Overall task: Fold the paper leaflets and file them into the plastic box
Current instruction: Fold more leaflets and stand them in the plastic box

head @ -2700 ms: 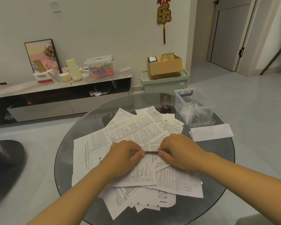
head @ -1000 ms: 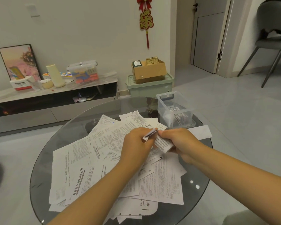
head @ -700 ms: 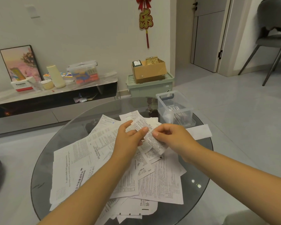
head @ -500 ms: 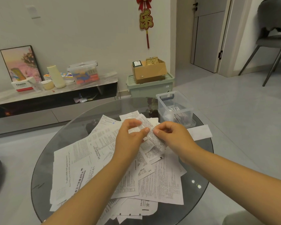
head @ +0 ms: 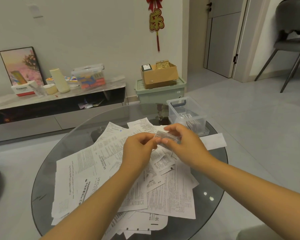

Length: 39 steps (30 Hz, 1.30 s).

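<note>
Round glass table (head: 47, 172) under me carries a loose heap of printed sheets (head: 111, 172); nearest my body the lowest pages run off the table's near edge and their small print is too fine to read, though one sheet shows large Chinese characters. Above the heap I hold a small folded leaflet (head: 164, 136): my left hand (head: 137, 149) pinches its left end between thumb and fingertips, and my right hand (head: 184, 144) curls round its right end, hiding part of it. Just past my right hand sits the clear plastic box (head: 186, 112), open, with folded leaflets standing inside, blurred through its wall. A blank white strip of paper (head: 213, 142) lies beside it. Farther off, a low cabinet (head: 57, 108) bears a carton (head: 23, 90) marked "Panasonic". On the wall hangs a red ornament (head: 156, 21) reading 乐.
</note>
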### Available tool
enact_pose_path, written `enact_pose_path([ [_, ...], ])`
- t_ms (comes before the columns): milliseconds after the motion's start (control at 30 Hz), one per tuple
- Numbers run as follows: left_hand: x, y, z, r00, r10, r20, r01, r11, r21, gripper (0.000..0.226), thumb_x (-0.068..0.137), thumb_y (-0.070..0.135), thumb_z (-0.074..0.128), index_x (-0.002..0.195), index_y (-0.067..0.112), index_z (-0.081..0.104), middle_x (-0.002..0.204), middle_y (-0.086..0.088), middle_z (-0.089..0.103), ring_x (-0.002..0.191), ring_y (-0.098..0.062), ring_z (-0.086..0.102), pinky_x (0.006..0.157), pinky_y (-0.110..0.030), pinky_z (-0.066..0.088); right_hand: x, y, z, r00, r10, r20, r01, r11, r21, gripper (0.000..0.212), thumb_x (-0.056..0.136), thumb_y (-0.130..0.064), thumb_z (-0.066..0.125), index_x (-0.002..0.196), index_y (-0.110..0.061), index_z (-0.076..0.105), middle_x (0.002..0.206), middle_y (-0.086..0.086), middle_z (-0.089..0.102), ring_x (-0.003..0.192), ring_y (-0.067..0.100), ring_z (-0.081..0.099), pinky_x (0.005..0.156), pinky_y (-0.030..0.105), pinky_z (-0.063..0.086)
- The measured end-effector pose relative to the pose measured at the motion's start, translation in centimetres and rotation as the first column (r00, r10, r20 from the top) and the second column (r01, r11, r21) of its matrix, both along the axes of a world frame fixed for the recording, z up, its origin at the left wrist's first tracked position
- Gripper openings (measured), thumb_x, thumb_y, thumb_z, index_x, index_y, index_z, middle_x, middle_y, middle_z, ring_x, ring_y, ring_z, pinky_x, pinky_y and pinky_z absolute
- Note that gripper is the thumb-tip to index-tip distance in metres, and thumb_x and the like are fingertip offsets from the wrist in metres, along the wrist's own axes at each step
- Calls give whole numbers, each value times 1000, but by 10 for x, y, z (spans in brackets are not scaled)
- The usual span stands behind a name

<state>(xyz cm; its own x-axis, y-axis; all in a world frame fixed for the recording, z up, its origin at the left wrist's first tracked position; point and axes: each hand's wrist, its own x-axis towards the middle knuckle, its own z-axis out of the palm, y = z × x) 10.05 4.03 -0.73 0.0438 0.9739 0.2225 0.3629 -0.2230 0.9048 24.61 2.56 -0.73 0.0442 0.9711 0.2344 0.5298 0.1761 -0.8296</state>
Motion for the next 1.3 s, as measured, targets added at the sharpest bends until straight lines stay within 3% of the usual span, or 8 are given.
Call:
enact_pose_path([
  [100, 3, 1, 0, 998, 6, 63, -1, 997, -72, 7, 84, 21, 69, 78, 22, 72, 67, 3, 68, 60, 4, 60, 66, -21, 47, 10, 1, 5, 999, 30, 12, -29, 996, -87, 9, 89, -26, 62, 96, -21, 63, 85, -5, 65, 76, 9, 61, 63, 17, 46],
  [200, 9, -2, -2, 997, -54, 62, 62, 988, -141, 7, 87, 22, 66, 87, 16, 70, 75, 2, 68, 64, 2, 60, 65, -18, 48, 19, 0, 7, 999, 20, 49, -15, 995, -96, 8, 87, -26, 65, 84, -20, 62, 79, -1, 68, 63, 3, 62, 59, 15, 47],
  [633, 54, -5, -2, 980, -187, 64, 196, 962, -189, 5, 83, 14, 70, 84, 17, 74, 72, -3, 72, 61, -9, 63, 63, -19, 53, 69, -13, 7, 984, 34, 174, -7, 989, -150, 16, 87, -24, 65, 72, -27, 60, 65, -10, 64, 59, 2, 60, 58, 16, 47],
  [833, 74, 1, -17, 901, -144, -408, 191, 979, 76, 30, 95, 33, 52, 124, 27, 56, 121, 12, 55, 110, -5, 52, 94, -25, 45, 102, 0, -14, 965, -155, 211, 188, 971, -145, 11, 88, -24, 63, 82, -16, 67, 89, 2, 65, 76, 13, 58, 58, 18, 40],
  [967, 71, 3, -39, 607, -166, -777, 390, 914, 110, 42, 95, 44, 33, 130, 30, 52, 140, 13, 41, 131, -5, 30, 107, -28, 15, 119, 10, -32, 928, -284, 241, 326, 932, -157, 9, 87, -25, 62, 81, -20, 62, 111, 2, 54, 113, 19, 45, 83, 21, 31],
  [1067, 70, 3, -47, 506, -202, -839, 430, 902, 42, 41, 99, 41, 34, 138, 32, 41, 146, 15, 34, 135, -3, 24, 107, -27, 6, 125, 13, -38, 923, -303, 239, 349, 919, -183, 10, 89, -24, 61, 81, -18, 60, 111, 6, 59, 103, 20, 52, 76, 22, 35],
  [1167, 70, 3, -49, 536, -216, -816, 414, 910, 31, 43, 98, 43, 35, 140, 33, 39, 148, 16, 32, 136, -2, 23, 111, -29, 7, 125, 12, -37, 928, -296, 227, 347, 907, -239, 12, 91, -23, 58, 85, -13, 62, 93, 4, 62, 82, 17, 53, 55, 21, 36],
  [1300, 69, 3, -50, 589, -257, -766, 406, 914, 5, 41, 98, 42, 37, 138, 35, 43, 146, 17, 34, 136, -1, 24, 112, -29, 7, 126, 9, -32, 921, -371, 116, 386, 908, -161, 12, 91, -20, 56, 85, -12, 62, 91, 5, 65, 78, 18, 57, 55, 19, 40],
])
